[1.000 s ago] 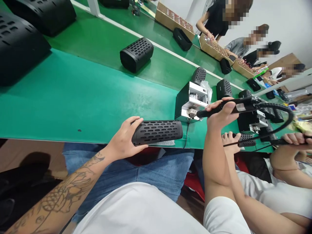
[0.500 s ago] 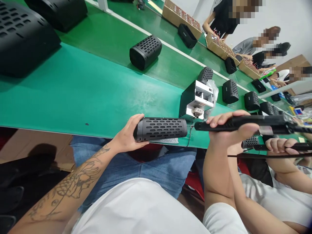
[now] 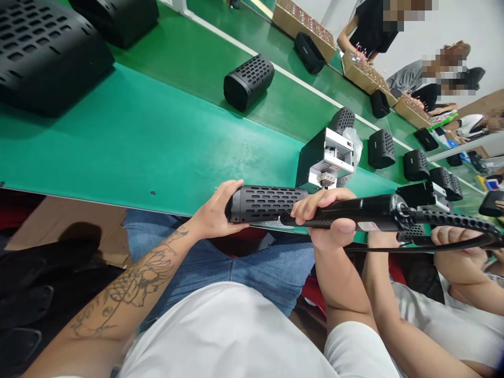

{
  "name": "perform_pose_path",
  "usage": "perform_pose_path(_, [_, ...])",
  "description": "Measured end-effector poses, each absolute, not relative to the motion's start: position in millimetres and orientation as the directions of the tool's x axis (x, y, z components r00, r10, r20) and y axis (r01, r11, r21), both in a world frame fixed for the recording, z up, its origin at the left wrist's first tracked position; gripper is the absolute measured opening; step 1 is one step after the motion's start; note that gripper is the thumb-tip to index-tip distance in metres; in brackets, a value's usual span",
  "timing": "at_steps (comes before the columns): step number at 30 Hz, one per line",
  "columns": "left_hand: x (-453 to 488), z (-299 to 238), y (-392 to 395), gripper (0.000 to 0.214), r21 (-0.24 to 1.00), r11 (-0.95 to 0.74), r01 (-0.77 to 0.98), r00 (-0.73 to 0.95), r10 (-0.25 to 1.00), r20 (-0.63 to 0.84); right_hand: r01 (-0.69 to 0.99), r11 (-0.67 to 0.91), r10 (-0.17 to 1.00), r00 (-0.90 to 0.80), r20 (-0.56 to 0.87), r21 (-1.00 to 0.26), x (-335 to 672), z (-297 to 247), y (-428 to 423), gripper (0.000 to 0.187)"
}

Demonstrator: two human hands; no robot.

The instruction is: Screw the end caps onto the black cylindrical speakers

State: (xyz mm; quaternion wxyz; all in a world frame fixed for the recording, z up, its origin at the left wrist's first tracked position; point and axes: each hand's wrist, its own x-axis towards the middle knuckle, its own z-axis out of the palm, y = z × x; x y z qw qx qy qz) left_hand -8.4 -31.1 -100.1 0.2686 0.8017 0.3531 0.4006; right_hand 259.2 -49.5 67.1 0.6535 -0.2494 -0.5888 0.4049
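On the near edge of the green table lies a black speaker casing [image 3: 263, 203] with rows of slots facing up. My left hand [image 3: 216, 211] grips its left end, thumb and fingers around it. In my right hand [image 3: 325, 215] is a black electric screwdriver [image 3: 364, 210], held level with a cord at its back end. Its front end points left and overlaps the casing's right part; whether the bit touches the casing, I cannot tell. Beyond the casing stands a black and silver screw feeder [image 3: 311, 163].
Another speaker casing [image 3: 249, 83] lies on the darker green belt [image 3: 189, 68], with several more along it. Large casings [image 3: 51, 58] stand at the near left. To my right, a co-worker's hand [image 3: 459, 239] grips a similar tool. Boxes of parts [image 3: 305, 26] line the far side.
My right hand has brought the screwdriver left, from the feeder's front over to the casing's right part. My left hand keeps its grip on the casing. The whole view has shifted slightly.
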Motion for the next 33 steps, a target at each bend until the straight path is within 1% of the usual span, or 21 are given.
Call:
perform_pose_path(3, [-8, -101, -31, 0.119, 0.710, -0.609, 0.355, 0.428, 0.781, 0.456, -0.245, 0.528, 0.831, -0.051, 0.554, -0.813, 257, 69, -48, 0.038])
perform_pose_path(5, [-8, -101, -31, 0.121, 0.704, -0.609, 0.365, 0.431, 0.781, 0.452, -0.264, 0.511, 0.827, -0.109, 0.552, -0.818, 256, 71, -47, 0.035])
perform_pose_path(7, [-7, -101, -31, 0.121, 0.694, -0.622, 0.363, 0.435, 0.772, 0.464, -0.288, 0.508, 0.804, -0.181, 0.567, -0.812, 256, 72, -46, 0.033])
perform_pose_path(9, [-7, -100, -31, 0.118, 0.688, -0.635, 0.353, 0.433, 0.762, 0.481, -0.294, 0.525, 0.777, -0.217, 0.591, -0.798, 255, 70, -46, 0.033])
perform_pose_path(12, [-7, -99, -31, 0.118, 0.692, -0.625, 0.360, 0.433, 0.769, 0.470, -0.274, 0.539, 0.767, -0.232, 0.598, -0.797, 257, 65, -46, 0.036])
perform_pose_path(15, [-7, -99, -32, 0.120, 0.690, -0.618, 0.376, 0.439, 0.775, 0.455, -0.247, 0.514, 0.786, -0.249, 0.566, -0.822, 262, 59, -48, 0.039])
perform_pose_path(18, [-8, -100, -32, 0.120, 0.676, -0.639, 0.368, 0.443, 0.759, 0.476, -0.206, 0.492, 0.811, -0.244, 0.531, -0.846, 264, 54, -51, 0.042])
perform_pose_path(21, [-7, -100, -32, 0.116, 0.666, -0.654, 0.358, 0.439, 0.748, 0.498, -0.213, 0.515, 0.806, -0.210, 0.554, -0.830, 265, 56, -52, 0.051])
perform_pose_path(22, [-6, -100, -32, 0.116, 0.669, -0.654, 0.354, 0.436, 0.748, 0.501, -0.222, 0.525, 0.803, -0.189, 0.565, -0.821, 266, 58, -51, 0.053])
perform_pose_path(24, [-5, -99, -32, 0.116, 0.676, -0.652, 0.344, 0.437, 0.748, 0.499, -0.227, 0.528, 0.824, -0.098, 0.558, -0.819, 274, 65, -45, 0.051])
perform_pose_path(26, [-3, -99, -33, 0.117, 0.677, -0.655, 0.335, 0.445, 0.744, 0.499, -0.189, 0.543, 0.839, 0.069, 0.540, -0.818, 290, 74, -34, 0.047])
perform_pose_path(27, [-2, -100, -34, 0.118, 0.675, -0.658, 0.334, 0.448, 0.740, 0.501, -0.149, 0.572, 0.819, 0.164, 0.550, -0.807, 301, 79, -27, 0.046])
perform_pose_path(29, [-1, -101, -35, 0.120, 0.670, -0.663, 0.332, 0.446, 0.737, 0.508, -0.023, 0.660, 0.714, 0.329, 0.617, -0.751, 326, 86, -11, 0.046])
perform_pose_path(30, [-1, -101, -35, 0.121, 0.671, -0.663, 0.332, 0.442, 0.738, 0.511, 0.052, 0.691, 0.653, 0.383, 0.653, -0.721, 338, 87, -1, 0.046])
perform_pose_path(31, [-1, -102, -36, 0.122, 0.673, -0.661, 0.331, 0.436, 0.740, 0.512, 0.127, 0.705, 0.595, 0.428, 0.680, -0.698, 349, 87, 9, 0.045])
perform_pose_path(33, [-1, -103, -36, 0.122, 0.676, -0.661, 0.326, 0.421, 0.741, 0.522, 0.250, 0.684, 0.527, 0.480, 0.701, -0.685, 368, 82, 30, 0.042])
